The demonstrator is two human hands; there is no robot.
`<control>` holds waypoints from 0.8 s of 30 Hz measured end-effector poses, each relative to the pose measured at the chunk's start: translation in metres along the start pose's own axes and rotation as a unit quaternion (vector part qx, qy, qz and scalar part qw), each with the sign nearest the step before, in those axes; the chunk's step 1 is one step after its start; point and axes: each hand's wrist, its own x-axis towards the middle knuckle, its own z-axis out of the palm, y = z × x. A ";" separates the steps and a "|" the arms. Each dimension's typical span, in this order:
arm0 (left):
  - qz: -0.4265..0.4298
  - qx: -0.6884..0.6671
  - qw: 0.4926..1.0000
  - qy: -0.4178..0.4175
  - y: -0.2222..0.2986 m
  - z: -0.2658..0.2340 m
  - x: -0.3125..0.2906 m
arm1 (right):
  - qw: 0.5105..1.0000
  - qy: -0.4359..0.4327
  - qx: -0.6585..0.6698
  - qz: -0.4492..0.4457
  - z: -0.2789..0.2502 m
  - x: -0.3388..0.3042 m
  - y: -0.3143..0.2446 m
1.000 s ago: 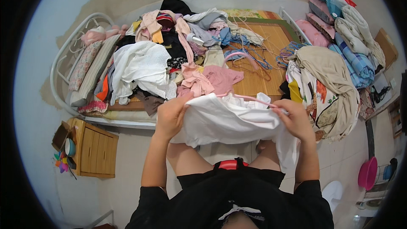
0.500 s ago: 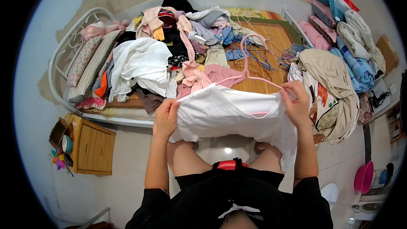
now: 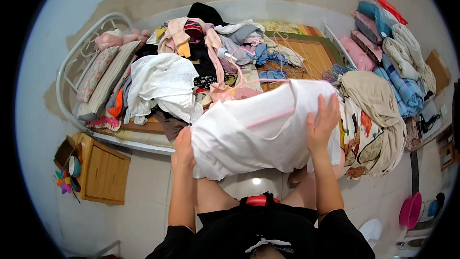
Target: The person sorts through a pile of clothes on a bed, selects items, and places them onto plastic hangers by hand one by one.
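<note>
A white V-necked shirt (image 3: pixel 239 148) is spread in front of my knees on a pink clothes hanger (image 3: pixel 243 82). The hanger's hook sticks up out of the neckline and tilts left, and its lower bar shows inside the V. At the shirt's left edge my left hand (image 3: pixel 182 153) is closed, pinching the fabric by the shoulder. My right hand (image 3: pixel 322 125) lies against the right shoulder of the shirt with its fingers stretched and apart. The fabric hides where the hanger's ends sit.
Beyond the shirt, a bed holds a heap of clothes (image 3: pixel 203 57), a white lace garment (image 3: pixel 163 84), loose hangers (image 3: pixel 273 57) and a bamboo mat (image 3: pixel 314 57). Beige cloth (image 3: pixel 371 91) is piled at the right. A wooden cabinet (image 3: pixel 105 170) stands left, a pink basin (image 3: pixel 410 210) right.
The hanger's hook has swung left, and the shirt is now tilted with its right side higher. My right hand has gone from pinching the shoulder to lying flat with fingers spread.
</note>
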 end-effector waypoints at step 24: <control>0.266 0.226 0.915 0.202 0.026 -0.035 0.130 | 0.896 -0.391 0.163 0.136 0.160 -0.117 0.020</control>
